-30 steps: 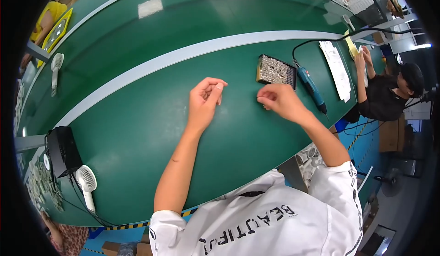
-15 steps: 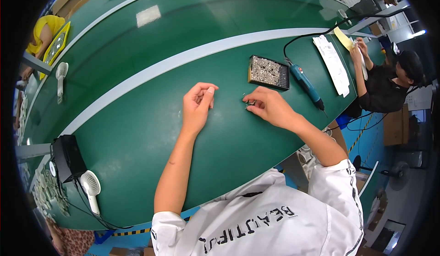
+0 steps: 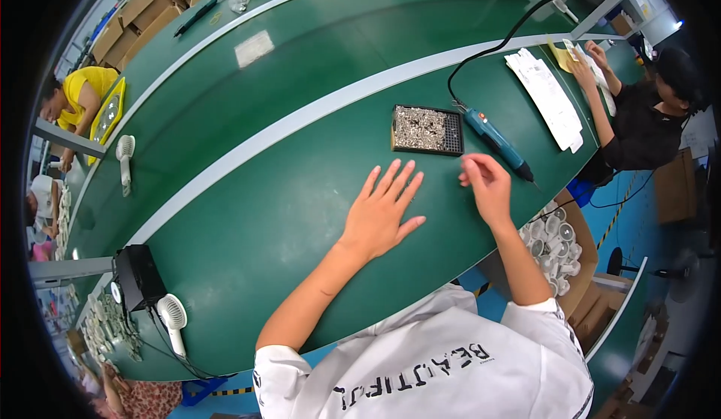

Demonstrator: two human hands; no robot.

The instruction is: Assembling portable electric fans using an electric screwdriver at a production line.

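My left hand (image 3: 378,216) lies palm down over the green tabletop (image 3: 248,269), its fingers spread, near the middle of the bench. Whatever may be under its palm is hidden. To its right, my right hand (image 3: 488,186) is raised a little, with fingers curled in and the tips close together; I cannot make out what is between them. Just beyond both hands sits a black tray (image 3: 454,135) filled with small silvery screws (image 3: 420,128). A teal electric screwdriver (image 3: 492,135) with a black cable lies right of the tray, its bit pointing toward me.
White strips (image 3: 547,100) lie at the right, near a co-worker in black (image 3: 646,119). White handheld fans (image 3: 173,315) stand left by a black box (image 3: 140,275). A carton of white round parts (image 3: 556,235) is below the bench's right edge. A grey rail (image 3: 300,122) crosses beyond.
My left hand has moved right and flattened, fingers now spread. My right hand has shifted right from its spot before the tray; the small greenish piece seen in its fingers no longer shows.
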